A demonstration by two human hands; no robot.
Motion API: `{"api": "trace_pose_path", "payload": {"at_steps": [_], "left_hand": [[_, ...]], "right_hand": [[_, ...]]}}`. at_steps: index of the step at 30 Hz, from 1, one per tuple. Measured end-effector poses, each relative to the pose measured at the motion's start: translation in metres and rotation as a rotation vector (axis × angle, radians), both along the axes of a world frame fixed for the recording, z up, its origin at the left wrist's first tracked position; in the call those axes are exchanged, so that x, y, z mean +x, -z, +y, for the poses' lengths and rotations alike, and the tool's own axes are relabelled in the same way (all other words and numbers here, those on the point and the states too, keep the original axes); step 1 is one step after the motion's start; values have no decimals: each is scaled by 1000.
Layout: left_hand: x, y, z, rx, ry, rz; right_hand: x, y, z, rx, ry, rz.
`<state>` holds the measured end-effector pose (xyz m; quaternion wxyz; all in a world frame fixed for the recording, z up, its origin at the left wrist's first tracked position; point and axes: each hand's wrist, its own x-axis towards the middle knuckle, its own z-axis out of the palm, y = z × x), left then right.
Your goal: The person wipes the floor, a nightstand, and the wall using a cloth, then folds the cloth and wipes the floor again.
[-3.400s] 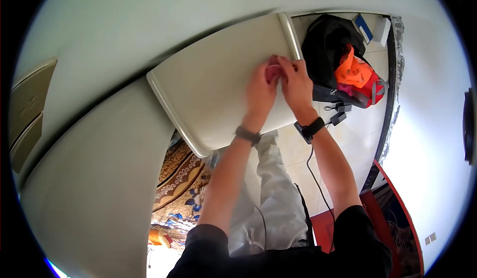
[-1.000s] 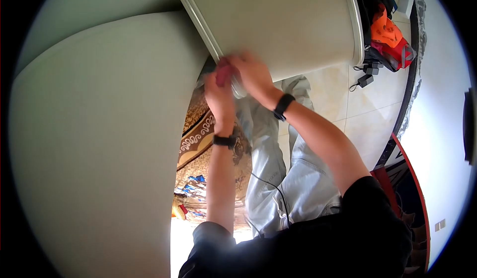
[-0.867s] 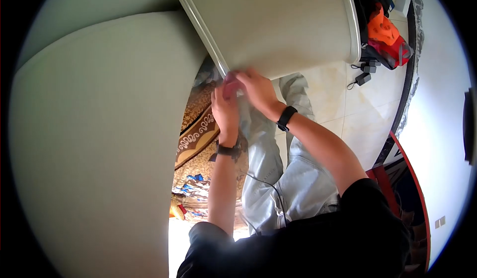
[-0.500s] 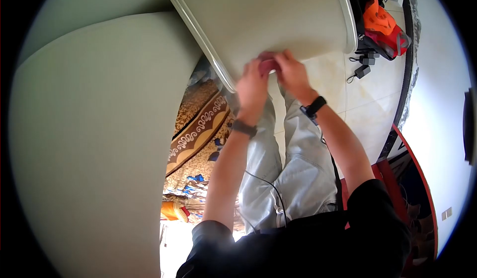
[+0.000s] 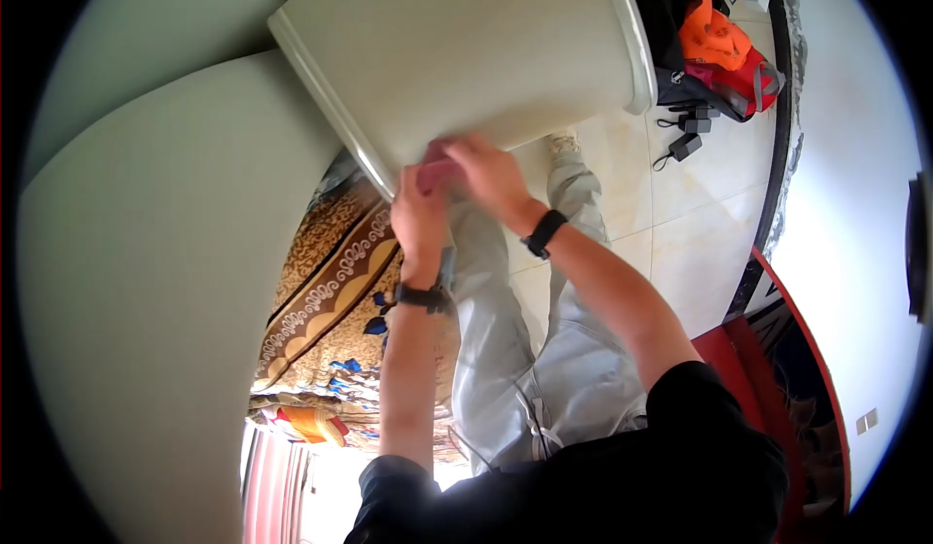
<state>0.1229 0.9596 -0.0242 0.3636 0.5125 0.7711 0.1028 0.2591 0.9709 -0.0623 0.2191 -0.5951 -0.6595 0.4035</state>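
Observation:
A dark pink cloth (image 5: pixel 439 173) is bunched between my two hands, at the near edge of a cream-coloured surface (image 5: pixel 466 48) with glossy rims. My left hand (image 5: pixel 418 225) is closed around the cloth's left side, close to the rim. From the right, my right hand (image 5: pixel 489 179) grips the cloth too, its fingers blurred by motion. Whether the cloth presses on the surface or hangs just off it, I cannot tell.
A large pale green panel (image 5: pixel 146 281) fills the left. Below it lies a patterned brown rug (image 5: pixel 321 301). Bags with an orange cloth (image 5: pixel 714 38) and black adapters (image 5: pixel 685 145) are on the tiled floor (image 5: pixel 622 175) at right. My legs stand between.
My hands and the cloth have moved left and down in view, towards the surface's left rim. The whole scene has shifted left as the camera turned.

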Motion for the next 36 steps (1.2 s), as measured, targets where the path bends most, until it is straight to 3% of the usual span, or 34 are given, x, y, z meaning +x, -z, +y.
{"api": "trace_pose_path", "payload": {"at_steps": [4,8,13,20,22,24,28,36], "left_hand": [[47,9,-2,117,-75,4],[143,14,29,199,-26,6],[249,-6,53,-1,99,-343],[289,-149,12,-104,367,-421],[286,-185,5,-298,289,-586],[291,-219,4,-264,303,-594],[298,-292,24,-220,378,-622],[343,-381,33,-39,771,-698]], "right_hand": [[39,-5,19,-21,-76,-21],[128,-12,42,17,25,-84],[261,-69,54,-44,132,-148],[350,-210,-16,-244,-8,-126],[348,-253,-32,-324,89,-58],[343,-288,-43,-329,193,-44],[331,-342,-54,-178,407,-4],[361,-454,-91,-1,619,10]]}}
